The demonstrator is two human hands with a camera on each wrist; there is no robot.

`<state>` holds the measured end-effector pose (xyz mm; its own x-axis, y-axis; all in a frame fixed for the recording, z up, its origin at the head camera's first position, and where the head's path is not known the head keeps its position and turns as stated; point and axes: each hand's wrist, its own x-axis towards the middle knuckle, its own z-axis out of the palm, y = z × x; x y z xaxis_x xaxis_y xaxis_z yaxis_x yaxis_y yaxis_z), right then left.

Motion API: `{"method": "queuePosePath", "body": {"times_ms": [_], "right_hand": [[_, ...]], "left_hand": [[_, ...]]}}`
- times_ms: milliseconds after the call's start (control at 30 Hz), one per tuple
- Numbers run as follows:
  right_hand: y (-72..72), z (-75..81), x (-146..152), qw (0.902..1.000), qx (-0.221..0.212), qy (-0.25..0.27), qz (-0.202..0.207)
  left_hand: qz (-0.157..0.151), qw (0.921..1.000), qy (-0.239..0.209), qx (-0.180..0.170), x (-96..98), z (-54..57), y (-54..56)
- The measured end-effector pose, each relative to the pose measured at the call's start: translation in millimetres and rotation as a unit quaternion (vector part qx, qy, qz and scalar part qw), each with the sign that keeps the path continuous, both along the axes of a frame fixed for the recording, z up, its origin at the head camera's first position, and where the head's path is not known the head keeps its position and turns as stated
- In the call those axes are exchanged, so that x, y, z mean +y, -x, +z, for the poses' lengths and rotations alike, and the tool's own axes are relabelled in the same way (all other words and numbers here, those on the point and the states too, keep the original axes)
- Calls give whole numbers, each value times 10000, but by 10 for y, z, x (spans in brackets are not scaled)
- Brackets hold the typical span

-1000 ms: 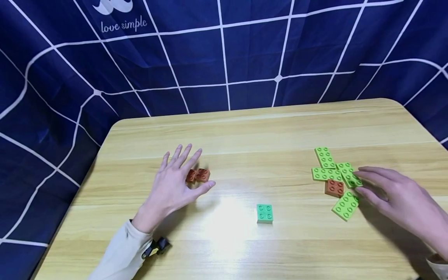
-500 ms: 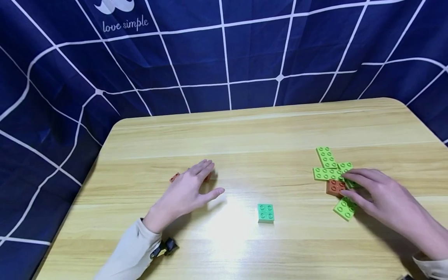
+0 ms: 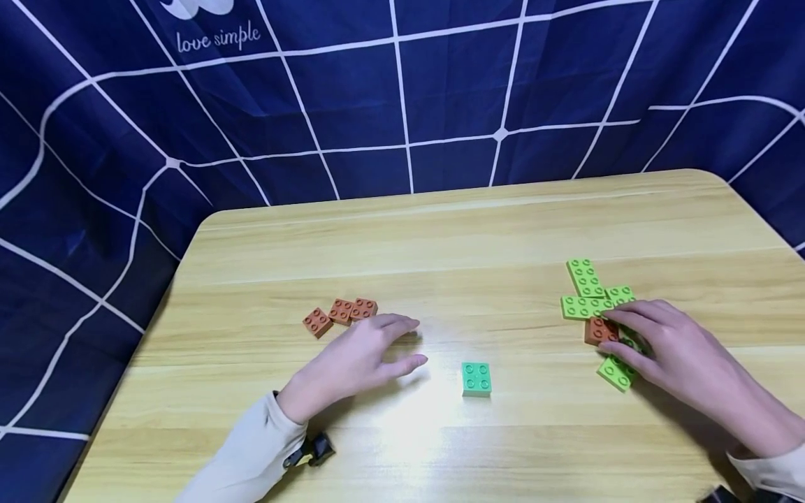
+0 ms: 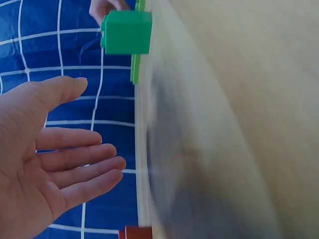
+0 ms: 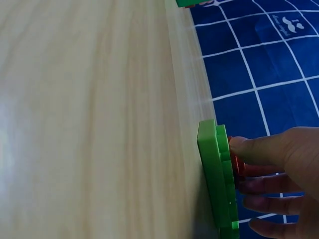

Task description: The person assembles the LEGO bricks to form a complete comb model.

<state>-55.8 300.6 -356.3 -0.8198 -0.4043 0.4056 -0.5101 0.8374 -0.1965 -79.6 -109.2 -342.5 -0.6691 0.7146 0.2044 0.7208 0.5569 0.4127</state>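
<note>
My left hand (image 3: 355, 356) hovers low over the table, fingers extended and thumb apart, holding nothing. It is between three red-brown toy building bricks (image 3: 342, 311) and a single green 2x2 brick (image 3: 476, 378). In the left wrist view the palm and fingers of the left hand (image 4: 60, 159) show, with the green brick (image 4: 128, 32) beyond the thumb. My right hand (image 3: 682, 356) pinches a red-brown brick (image 3: 597, 332) between thumb and index finger. Lime-green bricks (image 3: 581, 307) surround it, some partly hidden by this hand. In the right wrist view the thumb tip meets the red-brown brick (image 5: 236, 159).
A light wooden table (image 3: 472, 244) carries everything. Behind it hangs a dark blue cloth (image 3: 352, 91) with a white grid. Another lime-green brick (image 3: 586, 278) points away at the back of the right cluster, and one (image 3: 615, 374) lies at its front.
My left hand has moved right and nearer, off the red-brown bricks, uncovering them. My right hand has shifted left from the lime-green bricks onto the red-brown brick.
</note>
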Motion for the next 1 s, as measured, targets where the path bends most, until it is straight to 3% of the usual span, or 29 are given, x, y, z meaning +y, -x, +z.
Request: {"method": "queuePosePath", "body": {"times_ms": [333, 733, 1000], "right_hand": [[19, -3, -6, 9998, 109, -62, 172], [20, -1, -25, 9997, 78, -148, 187], [17, -3, -48, 9997, 23, -140, 206]], "left_hand": [[-493, 9984, 276, -79, 215, 56, -82], [-688, 9968, 396, -80, 394, 25, -149], [-648, 9960, 521, -332, 468, -33, -176]]}}
